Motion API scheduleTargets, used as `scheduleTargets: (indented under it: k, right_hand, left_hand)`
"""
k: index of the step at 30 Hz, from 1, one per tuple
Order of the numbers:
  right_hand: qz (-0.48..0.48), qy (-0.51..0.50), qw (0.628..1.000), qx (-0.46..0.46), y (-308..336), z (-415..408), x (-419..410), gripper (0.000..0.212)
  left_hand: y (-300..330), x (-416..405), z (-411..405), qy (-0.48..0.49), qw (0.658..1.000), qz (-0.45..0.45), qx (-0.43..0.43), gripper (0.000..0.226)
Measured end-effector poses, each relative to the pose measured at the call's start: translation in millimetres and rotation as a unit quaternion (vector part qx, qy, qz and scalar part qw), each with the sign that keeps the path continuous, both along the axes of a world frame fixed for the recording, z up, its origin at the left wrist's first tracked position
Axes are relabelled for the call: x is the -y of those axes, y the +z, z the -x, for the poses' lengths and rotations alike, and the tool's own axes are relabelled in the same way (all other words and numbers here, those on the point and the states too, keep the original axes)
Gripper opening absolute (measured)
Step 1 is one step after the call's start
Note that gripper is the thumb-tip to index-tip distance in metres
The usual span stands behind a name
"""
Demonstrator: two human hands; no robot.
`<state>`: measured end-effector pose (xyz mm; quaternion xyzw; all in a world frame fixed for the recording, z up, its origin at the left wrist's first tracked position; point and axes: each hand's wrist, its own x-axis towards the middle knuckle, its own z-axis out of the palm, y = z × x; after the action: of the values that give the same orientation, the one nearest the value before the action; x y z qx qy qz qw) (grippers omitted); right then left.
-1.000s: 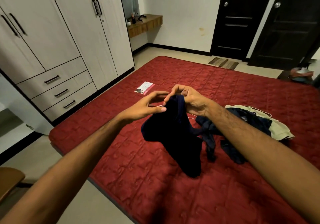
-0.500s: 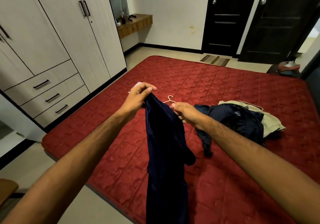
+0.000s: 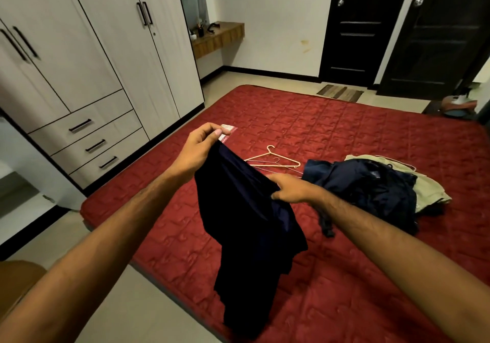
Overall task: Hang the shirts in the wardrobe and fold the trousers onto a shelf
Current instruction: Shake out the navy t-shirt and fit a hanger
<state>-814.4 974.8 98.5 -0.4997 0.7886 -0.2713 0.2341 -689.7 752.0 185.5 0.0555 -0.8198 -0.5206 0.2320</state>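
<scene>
A dark navy garment (image 3: 252,231) hangs in the air over the near edge of the red mattress (image 3: 344,236). My left hand (image 3: 201,146) pinches its top edge high up. My right hand (image 3: 289,190) grips the same edge lower and to the right. Two thin pale hangers (image 3: 273,159) lie on the mattress just beyond my hands. A heap of dark blue clothes (image 3: 371,189) lies to the right, partly over a beige garment (image 3: 429,191). The white wardrobe (image 3: 111,51) stands at the left with its doors closed.
Three drawers (image 3: 87,141) sit under the wardrobe's left part. A small pink and white packet (image 3: 228,129) lies on the mattress behind my left hand. Two dark doors (image 3: 397,30) stand at the back, with a wooden wall shelf (image 3: 217,38) and a floor mat (image 3: 339,93).
The bunched garment has been lifted and shaken out, so it now hangs long. My hands have spread apart along its top edge, uncovering the hangers.
</scene>
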Motion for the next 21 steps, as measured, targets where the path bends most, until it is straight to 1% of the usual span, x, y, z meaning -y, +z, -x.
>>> scheduleTargets:
  k: [2, 3, 4, 6, 7, 9, 10, 11, 12, 13, 14, 16, 17, 18, 19, 20, 21]
  right_hand:
    - [-0.037, 0.021, 0.999, 0.017, 0.6, 6.9, -9.3, 0.032]
    - [-0.036, 0.017, 0.998, 0.04, 2.9, 8.4, -13.5, 0.035]
    - [-0.023, 0.003, 0.998, 0.066, 4.3, 10.7, -17.0, 0.038]
    - [0.032, -0.069, 0.989, 0.126, 3.1, 17.6, -19.8, 0.042]
    - [0.066, -0.119, 0.979, 0.154, 1.2, 21.5, -18.2, 0.044]
    - [0.129, -0.202, 0.955, 0.177, -0.1, 26.1, -12.8, 0.044]
    - [0.155, -0.233, 0.946, 0.165, 2.7, 25.5, -10.2, 0.04]
    - [0.179, -0.26, 0.939, 0.138, 5.0, 25.4, -7.9, 0.037]
    - [0.2, -0.287, 0.931, 0.102, 9.1, 23.4, -7.8, 0.035]
    - [0.22, -0.315, 0.921, 0.062, 12.8, 21.0, -8.5, 0.033]
    - [0.239, -0.342, 0.908, 0.024, 15.2, 18.4, -10.4, 0.029]
    - [0.271, -0.382, 0.883, -0.031, 19.4, 12.5, -15.3, 0.014]
    - [0.277, -0.391, 0.876, -0.046, 19.8, 12.1, -17.2, 0.01]
    - [0.276, -0.394, 0.875, -0.055, 21.4, 11.0, -19.6, 0.014]
    - [0.264, -0.393, 0.878, -0.069, 23.1, 10.6, -21.8, 0.019]
    - [0.237, -0.386, 0.885, -0.105, 25.8, 10.8, -24.7, 0.022]
    - [0.196, -0.373, 0.892, -0.165, 29.2, 12.1, -27.8, 0.02]
  left_hand:
    - [3.1, 16.8, -9.4, -0.023, 0.995, 0.092, 0.028, 0.015]
    - [4.7, 25.1, -14.9, -0.042, 0.989, 0.133, 0.051, 0.015]
    - [6.2, 32.2, -20.2, -0.056, 0.981, 0.173, 0.07, 0.02]
    - [8.9, 42.5, -29.8, -0.076, 0.956, 0.267, 0.092, 0.039]
    - [9.6, 46.2, -32.8, -0.091, 0.934, 0.328, 0.105, 0.046]
    - [8.3, 53.3, -36.2, -0.091, 0.872, 0.453, 0.16, 0.051]
    - [5.0, 57.3, -37.5, -0.064, 0.843, 0.499, 0.191, 0.048]
    - [-0.3, 62.1, -39.1, -0.029, 0.825, 0.522, 0.213, 0.042]
    - [-6.0, 66.3, -41.6, 0.004, 0.826, 0.518, 0.222, 0.033]
    - [-13.3, 71.4, -46.1, 0.027, 0.844, 0.486, 0.223, 0.025]
    - [-22.3, 77.7, -51.3, 0.042, 0.878, 0.427, 0.213, 0.024]
    - [-39.8, 89.5, -60.7, 0.067, 0.95, 0.245, 0.18, 0.026]
    - [-45.6, 91.9, -64.5, 0.074, 0.971, 0.155, 0.166, 0.022]
    - [-50.4, 91.6, -66.8, 0.079, 0.981, 0.09, 0.153, 0.017]
    - [-53.8, 89.8, -68.3, 0.088, 0.985, 0.05, 0.142, 0.014]
    - [-56.0, 89.6, -68.4, 0.098, 0.987, 0.026, 0.128, 0.014]
    - [-54.9, 89.5, -69.0, 0.109, 0.987, 0.022, 0.115, 0.016]
